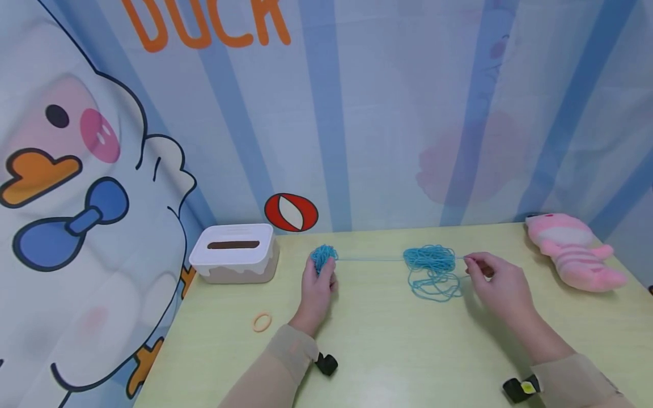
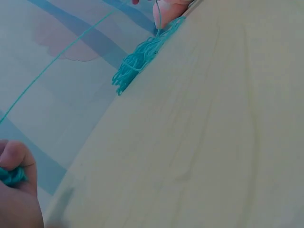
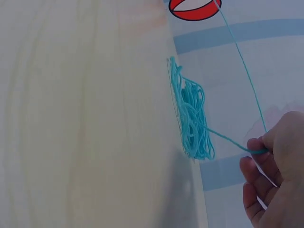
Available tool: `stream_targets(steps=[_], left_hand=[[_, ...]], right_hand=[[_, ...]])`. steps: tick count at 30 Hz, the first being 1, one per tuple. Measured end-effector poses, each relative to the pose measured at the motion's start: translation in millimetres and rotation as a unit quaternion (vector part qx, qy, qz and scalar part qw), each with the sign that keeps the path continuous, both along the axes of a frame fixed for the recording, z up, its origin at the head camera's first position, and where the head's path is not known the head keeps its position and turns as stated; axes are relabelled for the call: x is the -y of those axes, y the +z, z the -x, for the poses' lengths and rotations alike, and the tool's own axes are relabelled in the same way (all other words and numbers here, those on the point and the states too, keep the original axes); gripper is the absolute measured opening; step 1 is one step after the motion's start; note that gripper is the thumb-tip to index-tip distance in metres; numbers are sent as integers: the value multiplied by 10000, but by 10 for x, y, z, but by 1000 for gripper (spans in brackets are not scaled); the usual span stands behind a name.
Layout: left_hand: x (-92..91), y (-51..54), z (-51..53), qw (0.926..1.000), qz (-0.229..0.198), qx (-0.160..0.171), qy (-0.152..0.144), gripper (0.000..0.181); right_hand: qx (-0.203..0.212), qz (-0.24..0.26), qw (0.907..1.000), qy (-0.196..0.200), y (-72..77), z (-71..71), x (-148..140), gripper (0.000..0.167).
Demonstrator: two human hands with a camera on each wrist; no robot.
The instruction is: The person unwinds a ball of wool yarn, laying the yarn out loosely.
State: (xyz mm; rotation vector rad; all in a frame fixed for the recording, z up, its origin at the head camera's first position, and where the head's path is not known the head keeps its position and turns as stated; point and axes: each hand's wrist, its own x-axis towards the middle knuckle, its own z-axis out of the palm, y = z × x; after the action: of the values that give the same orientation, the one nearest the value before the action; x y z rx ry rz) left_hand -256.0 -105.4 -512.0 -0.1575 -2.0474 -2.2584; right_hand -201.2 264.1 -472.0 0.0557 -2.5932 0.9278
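Observation:
A small ball of blue yarn (image 1: 323, 256) is gripped in my left hand (image 1: 317, 289), fingers curled round it. From that ball a taut strand (image 1: 369, 259) runs right, over the loose heap of blue yarn (image 1: 429, 260) on the table, to my right hand (image 1: 499, 283). There the thumb and index finger pinch the strand, as the right wrist view also shows, and a second length (image 3: 228, 138) leads from the pinch down to the heap. Several loose loops spill from the heap's near side. In the left wrist view only part of my left hand (image 2: 19, 190) shows at the edge.
A white-and-grey tissue box (image 1: 233, 253) stands at the table's back left. An orange ring (image 1: 262, 322) lies left of my left forearm. At the back right lies a pink plush toy (image 1: 573, 252). A printed cloth (image 1: 388, 113) hangs behind the table (image 1: 398, 351).

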Motion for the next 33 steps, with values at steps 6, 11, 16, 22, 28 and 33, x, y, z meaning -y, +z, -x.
stream_targets(steps=[6,11,16,22,28,33], left_hand=[[4,-12,5,9990,-419,-150,-77,15],[7,-37,12,9993,-253,-268,-116,22],[-1,-35,19,9983,-390,-356,-264,25],[11,-6,20,9976,-480,-348,-353,52],[23,42,-2,9969,-454,-187,-612,60],[33,53,-20,9960,-287,-187,-823,49]], right_hand=[[882,-403,9950,235,-52,40,-66,31],[1329,-657,9881,422,-89,75,-37,31],[1001,-477,9930,402,-31,83,200,36],[-44,-152,9936,1117,86,145,811,32],[740,207,9759,2045,20,323,1399,51],[1341,569,9572,2501,-83,466,1708,57]])
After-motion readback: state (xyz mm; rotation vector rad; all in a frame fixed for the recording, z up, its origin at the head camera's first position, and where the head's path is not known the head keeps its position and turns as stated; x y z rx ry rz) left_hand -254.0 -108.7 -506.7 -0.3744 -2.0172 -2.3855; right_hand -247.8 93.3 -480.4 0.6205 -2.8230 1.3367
